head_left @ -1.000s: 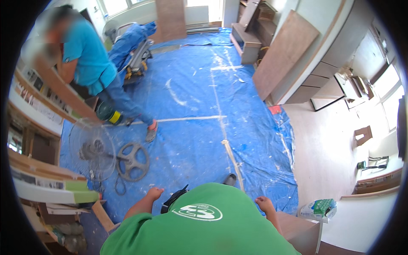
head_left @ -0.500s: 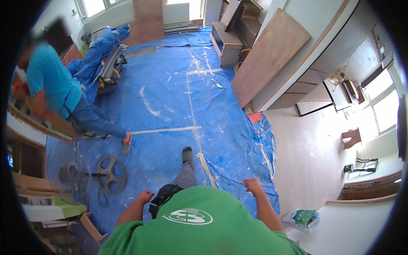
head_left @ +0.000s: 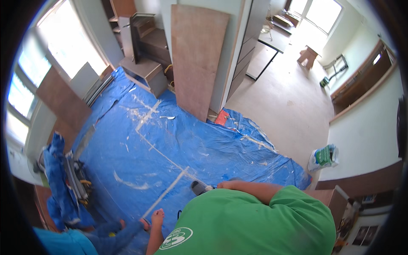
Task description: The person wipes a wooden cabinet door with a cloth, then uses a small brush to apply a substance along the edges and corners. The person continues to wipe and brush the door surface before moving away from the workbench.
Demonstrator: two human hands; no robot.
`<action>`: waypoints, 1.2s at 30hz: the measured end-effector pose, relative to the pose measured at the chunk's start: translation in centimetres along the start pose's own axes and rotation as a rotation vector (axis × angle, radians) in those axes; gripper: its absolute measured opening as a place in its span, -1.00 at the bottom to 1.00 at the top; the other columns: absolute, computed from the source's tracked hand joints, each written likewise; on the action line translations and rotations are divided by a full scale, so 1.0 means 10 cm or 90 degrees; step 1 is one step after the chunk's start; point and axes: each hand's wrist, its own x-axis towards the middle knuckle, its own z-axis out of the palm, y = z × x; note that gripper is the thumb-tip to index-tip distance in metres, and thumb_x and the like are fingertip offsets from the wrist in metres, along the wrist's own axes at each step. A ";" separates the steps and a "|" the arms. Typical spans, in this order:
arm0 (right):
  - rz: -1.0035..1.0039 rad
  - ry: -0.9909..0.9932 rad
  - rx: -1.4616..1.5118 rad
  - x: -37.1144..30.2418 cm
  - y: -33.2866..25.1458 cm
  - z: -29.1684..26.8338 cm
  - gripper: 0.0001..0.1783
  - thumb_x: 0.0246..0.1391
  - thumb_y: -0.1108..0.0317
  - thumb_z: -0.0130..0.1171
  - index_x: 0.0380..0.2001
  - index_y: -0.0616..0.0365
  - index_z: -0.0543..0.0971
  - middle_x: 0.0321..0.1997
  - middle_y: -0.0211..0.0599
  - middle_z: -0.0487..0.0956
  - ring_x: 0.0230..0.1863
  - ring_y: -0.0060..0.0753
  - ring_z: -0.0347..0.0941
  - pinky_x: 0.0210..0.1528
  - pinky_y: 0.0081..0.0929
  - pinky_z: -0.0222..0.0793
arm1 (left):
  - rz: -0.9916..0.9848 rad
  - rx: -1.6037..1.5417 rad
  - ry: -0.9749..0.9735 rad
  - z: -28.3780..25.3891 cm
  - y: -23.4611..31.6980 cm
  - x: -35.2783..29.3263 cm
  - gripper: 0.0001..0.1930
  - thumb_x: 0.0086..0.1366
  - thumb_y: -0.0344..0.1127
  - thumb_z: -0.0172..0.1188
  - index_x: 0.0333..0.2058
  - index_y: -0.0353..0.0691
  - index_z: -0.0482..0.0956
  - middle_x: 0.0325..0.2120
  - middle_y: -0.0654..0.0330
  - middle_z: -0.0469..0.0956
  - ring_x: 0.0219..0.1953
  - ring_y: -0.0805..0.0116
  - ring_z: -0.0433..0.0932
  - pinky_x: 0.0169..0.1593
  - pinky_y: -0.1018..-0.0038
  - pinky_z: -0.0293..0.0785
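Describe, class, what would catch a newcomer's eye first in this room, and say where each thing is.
A big blue tarp, streaked with white dust, covers the floor across the middle. A tall brown board leans upright against the wall at its far edge. At the bottom, the person's green shirt fills the foreground, the right hand above it and the left hand beside it, both bare and holding nothing.
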 end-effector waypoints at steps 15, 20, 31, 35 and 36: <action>0.016 -0.134 -0.039 2.35 -0.22 -2.47 -0.58 0.11 0.01 0.30 -0.08 0.03 0.69 -0.19 -0.09 0.72 -0.15 -0.02 0.65 -0.06 -0.03 0.48 | 0.080 0.429 -0.029 -0.28 1.56 1.85 -0.57 0.46 -0.01 0.15 -0.39 -0.30 0.62 -0.57 0.14 0.59 -0.49 0.31 0.58 -0.35 0.30 0.47; -0.003 -0.145 -0.014 2.80 -0.26 -3.17 -0.59 0.11 0.01 0.30 -0.08 0.03 0.70 -0.19 -0.09 0.72 -0.15 -0.02 0.65 -0.06 -0.04 0.48 | -0.020 0.359 -0.077 0.27 2.29 2.32 -0.58 0.45 -0.01 0.15 -0.38 -0.31 0.63 -0.56 0.13 0.60 -0.48 0.31 0.59 -0.35 0.30 0.48; 0.083 -0.178 0.020 3.93 -0.40 -4.24 -0.59 0.11 0.01 0.30 -0.09 0.03 0.70 -0.19 -0.09 0.72 -0.15 -0.03 0.65 -0.05 -0.04 0.48 | -0.017 0.257 -0.087 -0.31 2.75 3.56 -0.58 0.43 0.00 0.17 -0.36 -0.31 0.64 -0.53 0.11 0.61 -0.46 0.31 0.60 -0.33 0.29 0.50; 0.104 -0.179 0.015 4.67 -0.81 -4.56 -0.59 0.11 0.01 0.30 -0.10 0.03 0.70 -0.19 -0.09 0.72 -0.15 -0.03 0.65 -0.05 -0.04 0.48 | 0.048 0.240 -0.058 -1.07 2.54 4.34 -0.58 0.43 0.00 0.17 -0.35 -0.31 0.65 -0.52 0.10 0.62 -0.46 0.31 0.60 -0.32 0.29 0.50; 0.106 -0.180 0.009 4.84 -0.94 -4.65 -0.59 0.11 0.01 0.30 -0.10 0.03 0.70 -0.19 -0.09 0.72 -0.15 -0.03 0.65 -0.05 -0.04 0.48 | 0.068 0.223 -0.047 -1.23 2.55 4.54 -0.58 0.43 0.00 0.17 -0.35 -0.31 0.65 -0.51 0.10 0.62 -0.45 0.31 0.60 -0.32 0.29 0.50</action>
